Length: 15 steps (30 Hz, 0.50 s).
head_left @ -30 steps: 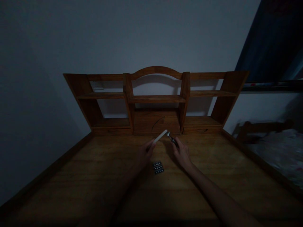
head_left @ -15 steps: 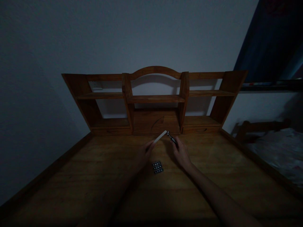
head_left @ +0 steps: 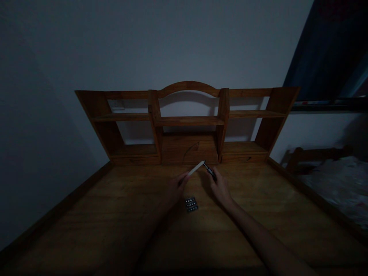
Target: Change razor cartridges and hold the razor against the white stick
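In the head view my left hand (head_left: 178, 187) is closed around the lower end of a flat, pale strip (head_left: 196, 168), which slants up to the right. My right hand (head_left: 220, 188) grips a slim black-and-silver tool (head_left: 210, 171) by its dark handle. The tool's shiny tip meets, or comes very close to, the strip's upper end. Dim light hides what kind of tool it is. Below and between the hands, a small dark case (head_left: 191, 205) with rows of bright little pieces lies on the wooden desk (head_left: 247, 207).
A wooden shelf unit (head_left: 189, 121) stands along the back of the desk, against a pale wall (head_left: 184, 46). Raised wooden rims run down both sides of the desk. Beyond the right rim are crumpled bedding (head_left: 339, 188) and a dark curtain (head_left: 324, 53).
The strip's upper end has shifted slightly right and down, closing the small gap to the tool's tip. Both hands keep their holds, and the dark case stays where it was.
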### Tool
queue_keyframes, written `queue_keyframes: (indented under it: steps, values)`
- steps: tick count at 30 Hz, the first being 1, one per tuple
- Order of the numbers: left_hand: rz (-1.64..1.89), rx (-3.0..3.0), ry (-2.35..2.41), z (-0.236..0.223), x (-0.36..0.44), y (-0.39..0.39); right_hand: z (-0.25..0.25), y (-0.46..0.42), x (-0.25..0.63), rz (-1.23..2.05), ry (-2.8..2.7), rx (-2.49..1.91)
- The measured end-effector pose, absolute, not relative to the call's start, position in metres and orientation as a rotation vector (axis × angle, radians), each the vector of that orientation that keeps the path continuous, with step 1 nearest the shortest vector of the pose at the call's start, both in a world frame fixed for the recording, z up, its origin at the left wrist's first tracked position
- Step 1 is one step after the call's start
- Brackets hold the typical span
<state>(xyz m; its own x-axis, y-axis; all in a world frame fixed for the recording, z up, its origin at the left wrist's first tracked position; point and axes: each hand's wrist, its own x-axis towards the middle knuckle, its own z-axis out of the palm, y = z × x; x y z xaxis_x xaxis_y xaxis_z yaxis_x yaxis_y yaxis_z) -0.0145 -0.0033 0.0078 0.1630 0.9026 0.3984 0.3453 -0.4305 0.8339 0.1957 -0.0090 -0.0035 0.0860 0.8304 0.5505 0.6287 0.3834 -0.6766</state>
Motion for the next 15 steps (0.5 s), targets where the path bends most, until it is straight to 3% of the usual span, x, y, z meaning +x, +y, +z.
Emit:
queue_keyframes:
  steps: [15]
  values:
    - [1.234,1.841,1.137,0.0089,-0.0146,-0.0037,0.0009,-0.0125,0.1918,0.298,-1.607,-1.294]
